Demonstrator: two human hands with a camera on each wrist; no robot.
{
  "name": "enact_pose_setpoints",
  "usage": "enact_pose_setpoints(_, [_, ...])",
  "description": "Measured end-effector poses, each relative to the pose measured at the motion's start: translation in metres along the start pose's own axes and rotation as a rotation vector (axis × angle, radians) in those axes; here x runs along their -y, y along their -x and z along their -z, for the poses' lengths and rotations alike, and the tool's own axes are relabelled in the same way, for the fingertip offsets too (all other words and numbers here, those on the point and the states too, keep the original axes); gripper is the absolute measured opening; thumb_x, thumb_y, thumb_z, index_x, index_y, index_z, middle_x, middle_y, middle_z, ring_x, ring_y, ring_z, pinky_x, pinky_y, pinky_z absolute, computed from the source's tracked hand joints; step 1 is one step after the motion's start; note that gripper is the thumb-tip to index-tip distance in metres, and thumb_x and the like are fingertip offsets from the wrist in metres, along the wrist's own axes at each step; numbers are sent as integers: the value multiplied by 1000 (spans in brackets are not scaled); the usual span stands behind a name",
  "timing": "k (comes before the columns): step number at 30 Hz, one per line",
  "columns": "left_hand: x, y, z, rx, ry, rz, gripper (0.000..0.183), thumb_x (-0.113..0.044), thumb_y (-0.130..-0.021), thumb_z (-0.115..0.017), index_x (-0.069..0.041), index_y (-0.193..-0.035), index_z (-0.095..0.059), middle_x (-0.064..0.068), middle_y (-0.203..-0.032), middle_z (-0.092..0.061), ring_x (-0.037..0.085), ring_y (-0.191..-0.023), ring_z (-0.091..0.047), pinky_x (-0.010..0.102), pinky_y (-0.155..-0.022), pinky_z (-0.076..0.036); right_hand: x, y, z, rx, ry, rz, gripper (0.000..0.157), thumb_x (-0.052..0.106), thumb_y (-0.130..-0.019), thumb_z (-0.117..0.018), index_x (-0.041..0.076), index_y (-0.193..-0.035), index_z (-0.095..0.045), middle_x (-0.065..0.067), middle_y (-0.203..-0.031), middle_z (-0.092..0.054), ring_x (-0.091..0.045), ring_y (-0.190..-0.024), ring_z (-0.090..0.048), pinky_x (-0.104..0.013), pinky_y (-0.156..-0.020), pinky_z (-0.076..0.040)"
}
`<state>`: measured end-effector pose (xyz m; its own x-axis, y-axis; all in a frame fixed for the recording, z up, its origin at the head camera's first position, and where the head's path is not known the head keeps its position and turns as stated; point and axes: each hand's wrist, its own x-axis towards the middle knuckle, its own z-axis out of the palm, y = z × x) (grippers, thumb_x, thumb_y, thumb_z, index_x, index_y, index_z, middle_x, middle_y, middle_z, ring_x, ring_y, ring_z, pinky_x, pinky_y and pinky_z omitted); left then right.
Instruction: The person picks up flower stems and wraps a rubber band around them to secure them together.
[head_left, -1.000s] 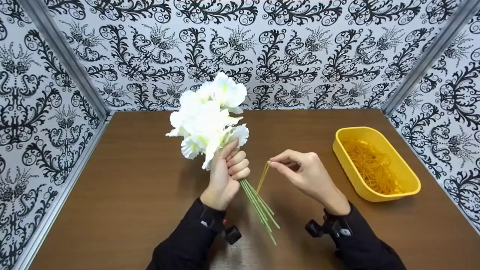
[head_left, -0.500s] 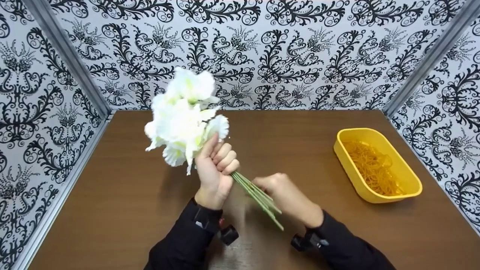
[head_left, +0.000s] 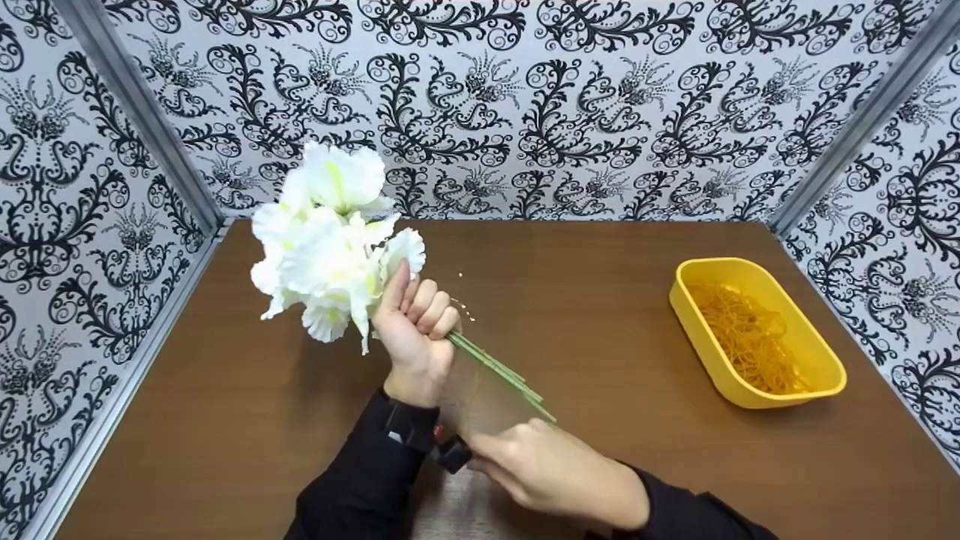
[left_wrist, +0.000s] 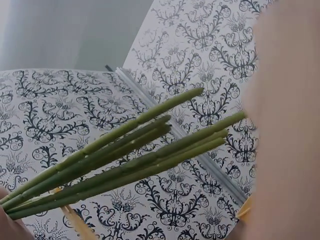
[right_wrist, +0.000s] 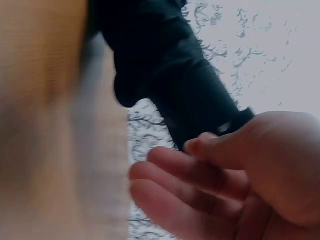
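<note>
My left hand (head_left: 416,330) grips a bunch of white artificial-looking flowers (head_left: 322,247), thumb pointing up toward the blossoms. Green stems (head_left: 502,367) stick out below that fist, slanting down to the right. In the left wrist view, a yellow rubber band (left_wrist: 77,222) is caught on the stems (left_wrist: 150,155) close to the left hand and stretches downward. Below the stems and beside the left wrist, my right hand (head_left: 547,469) pinches the band's other end between thumb and index finger; that end is blurred. The right wrist view shows this hand's (right_wrist: 240,185) other fingers loosely bent.
A yellow tub (head_left: 697,341) holding a heap of rubber bands (head_left: 742,337) stands on the right of the brown table (head_left: 585,285). Patterned panels (head_left: 555,112) enclose the back and sides. A black wrist camera (head_left: 452,454) sits close to the right fingertips.
The right hand has moved down and left from beside the stems to below them, drawing the rubber band along. The left hand and flowers have shifted left, the stems tilting flatter.
</note>
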<state>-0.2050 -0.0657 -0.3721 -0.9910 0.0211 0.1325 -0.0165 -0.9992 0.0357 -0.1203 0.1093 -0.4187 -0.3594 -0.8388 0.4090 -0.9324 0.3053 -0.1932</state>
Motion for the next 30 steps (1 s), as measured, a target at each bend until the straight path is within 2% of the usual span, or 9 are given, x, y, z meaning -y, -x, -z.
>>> enact_pose_setpoints(3, [1, 0, 0, 12, -61, -15, 51, -23, -111, -29, -18, -61, -24, -9, -53, -16, 4, -43, -10, 16, -38, -9, 5, 4, 13, -3, 18, -18, 13, 19, -103, -62, 16, -91, -56, 13, -62, -46, 3, -51, -39, -13, -43, -28])
enact_pose_setpoints(8, [3, -1, 2, 72, -146, -21, 50, -21, -111, -27, -19, -61, -25, -9, -54, -14, 3, -44, -11, 16, -38, -9, 10, 10, 40, -93, 54, -1, 4, 18, -102, -62, 15, -99, -62, 14, -65, -50, 3, -51, -42, -14, -42, -35])
enact_pose_setpoints(12, [6, 1, 6, 160, -224, 5, 49, -22, -108, -43, -19, -63, -25, -9, -56, -14, 3, -45, -11, 16, -41, -7, 9, 12, 60, -225, 38, 30, 4, 13, -100, -63, 12, -104, -65, 11, -74, -60, 2, -56, -51, -12, -49, -45])
enact_pose_setpoints(16, [11, 6, 7, 228, -336, 75, 46, -30, -97, -66, -20, -65, -35, -8, -59, -13, 3, -47, -12, 16, -44, -7, -1, 15, 80, -364, 0, 9, 7, 12, -101, -62, 9, -104, -67, 6, -87, -68, 0, -67, -60, -13, -59, -52])
enact_pose_setpoints(19, [16, 12, 4, 263, -407, 155, 46, -34, -95, -69, -20, -66, -36, -8, -60, -14, 3, -47, -13, 16, -44, -7, -14, 18, 91, -458, -10, -67, 7, 11, -101, -63, 7, -101, -69, 2, -91, -71, -5, -72, -65, -17, -65, -55])
enact_pose_setpoints(21, [19, 16, 2, 294, -431, 219, 53, -34, -97, -68, -20, -64, -29, -9, -59, -15, 3, -46, -14, 16, -44, -8, -24, 19, 95, -501, -4, -134, 5, 7, -98, -65, 7, -101, -70, 3, -91, -71, -5, -69, -63, -17, -64, -53])
enact_pose_setpoints(25, [23, 22, -3, 331, -399, 329, 56, -32, -100, -63, -19, -65, -21, -10, -57, -17, 2, -45, -15, 16, -42, -10, -48, 20, 93, -529, -3, -264, 13, 1, -94, -69, 11, -102, -70, 9, -82, -65, -2, -60, -51, -17, -55, -44])
enact_pose_setpoints(28, [27, 23, -3, 298, -332, 384, 54, -29, -100, -62, -19, -63, -23, -10, -56, -19, 1, -44, -16, 15, -41, -11, -65, 19, 83, -524, -35, -322, 12, 2, -96, -69, 13, -101, -70, 11, -76, -58, -3, -57, -48, -18, -52, -41])
enact_pose_setpoints(30, [29, 23, -2, 268, -283, 391, 52, -26, -100, -60, -19, -63, -24, -11, -55, -19, 1, -44, -16, 15, -41, -12, -75, 18, 74, -505, -70, -340, 10, 4, -97, -68, 14, -101, -70, 11, -75, -59, -4, -56, -48, -19, -51, -40])
